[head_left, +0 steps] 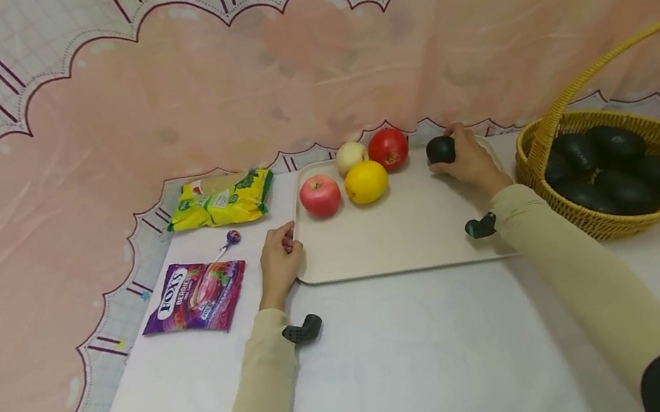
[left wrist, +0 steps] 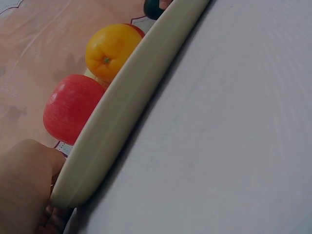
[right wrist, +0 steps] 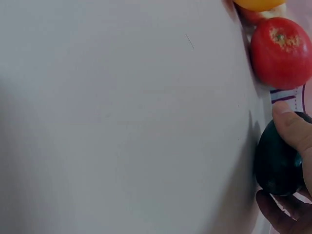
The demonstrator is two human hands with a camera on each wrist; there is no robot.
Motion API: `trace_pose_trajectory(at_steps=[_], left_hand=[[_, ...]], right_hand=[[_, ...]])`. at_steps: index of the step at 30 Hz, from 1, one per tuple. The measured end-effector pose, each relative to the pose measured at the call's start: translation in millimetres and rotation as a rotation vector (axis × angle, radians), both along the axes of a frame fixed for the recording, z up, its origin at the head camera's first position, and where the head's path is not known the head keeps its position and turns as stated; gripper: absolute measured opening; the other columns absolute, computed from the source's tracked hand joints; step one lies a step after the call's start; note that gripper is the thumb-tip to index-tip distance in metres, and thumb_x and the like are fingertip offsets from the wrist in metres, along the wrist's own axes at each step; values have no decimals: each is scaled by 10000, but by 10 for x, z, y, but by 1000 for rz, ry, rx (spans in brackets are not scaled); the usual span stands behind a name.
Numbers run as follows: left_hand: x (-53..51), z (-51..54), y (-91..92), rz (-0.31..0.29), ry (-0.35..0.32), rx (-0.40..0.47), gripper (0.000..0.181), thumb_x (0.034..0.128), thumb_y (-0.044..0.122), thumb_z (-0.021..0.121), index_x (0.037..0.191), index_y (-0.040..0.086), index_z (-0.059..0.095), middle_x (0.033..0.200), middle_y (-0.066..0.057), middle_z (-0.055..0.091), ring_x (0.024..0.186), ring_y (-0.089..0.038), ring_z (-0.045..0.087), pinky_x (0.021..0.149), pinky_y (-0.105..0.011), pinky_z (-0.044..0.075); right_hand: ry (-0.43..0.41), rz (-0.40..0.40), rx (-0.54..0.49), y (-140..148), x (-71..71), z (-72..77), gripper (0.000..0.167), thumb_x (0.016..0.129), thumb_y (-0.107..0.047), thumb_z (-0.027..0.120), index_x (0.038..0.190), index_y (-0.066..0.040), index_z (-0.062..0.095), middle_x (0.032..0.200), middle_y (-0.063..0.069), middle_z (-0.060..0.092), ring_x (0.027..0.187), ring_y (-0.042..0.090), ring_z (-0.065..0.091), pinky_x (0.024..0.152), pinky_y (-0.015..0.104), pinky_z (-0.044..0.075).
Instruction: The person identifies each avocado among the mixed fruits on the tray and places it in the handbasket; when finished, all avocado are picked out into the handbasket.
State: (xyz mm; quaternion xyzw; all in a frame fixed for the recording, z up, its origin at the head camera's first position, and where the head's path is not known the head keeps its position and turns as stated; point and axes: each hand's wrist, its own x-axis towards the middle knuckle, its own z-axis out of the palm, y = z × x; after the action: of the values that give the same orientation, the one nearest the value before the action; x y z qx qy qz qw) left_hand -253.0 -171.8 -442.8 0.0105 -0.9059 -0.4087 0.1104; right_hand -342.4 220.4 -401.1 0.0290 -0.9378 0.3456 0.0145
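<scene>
My right hand holds a dark avocado over the right rear part of a beige tray. In the right wrist view the thumb and fingers lie around the avocado. At the tray's left edge, my left hand grips the rim, with fingers partly hidden behind it in the left wrist view. On the tray's left half sit a pinkish-red apple, an orange, a pale round fruit and a deep red apple-like fruit.
Right of the tray stands a yellow wicker basket with a tall handle, holding several avocados. To the left lie a yellow-green packet, a lollipop and a purple candy bag. A patterned cloth hangs behind the white table.
</scene>
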Motion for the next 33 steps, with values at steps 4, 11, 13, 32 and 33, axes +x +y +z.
trace_pose_trajectory(at_steps=[4,11,13,32,33], left_hand=[[-6,-18,11,-14,5,-1,418,850,88,535,1263,67,588,1059,-103,567,843,-198,532,763,-285,419],[-12,-8,17,-16,27,-7,423,837,74,528,1254,60,597,1049,-111,572,824,-194,539,755,-286,426],[-10,-19,14,-14,24,-16,427,836,75,526,1257,59,595,1049,-110,573,821,-190,540,753,-284,426],[-19,-39,3,-5,15,0,424,837,75,532,1257,63,592,1044,-109,564,830,-198,533,750,-275,423],[-18,-38,0,-5,16,1,423,838,74,531,1257,62,592,1046,-110,564,830,-200,533,751,-275,423]], right_hand=[[21,4,-15,7,35,-19,768,800,-329,728,1326,-128,206,1339,254,333,1194,454,409,1028,594,314],[68,51,-79,-49,68,-22,721,800,-315,714,1304,-74,258,1272,257,393,1153,406,433,1019,554,337],[55,56,-95,-62,91,-31,713,802,-317,713,1300,-72,263,1261,256,404,1139,398,439,1012,545,347],[-45,99,-146,-23,411,13,738,846,-448,641,1435,-117,343,1413,242,391,1297,388,372,1057,541,305],[-44,102,-149,-18,431,20,738,846,-442,644,1433,-112,344,1417,244,391,1303,390,371,1060,543,303]])
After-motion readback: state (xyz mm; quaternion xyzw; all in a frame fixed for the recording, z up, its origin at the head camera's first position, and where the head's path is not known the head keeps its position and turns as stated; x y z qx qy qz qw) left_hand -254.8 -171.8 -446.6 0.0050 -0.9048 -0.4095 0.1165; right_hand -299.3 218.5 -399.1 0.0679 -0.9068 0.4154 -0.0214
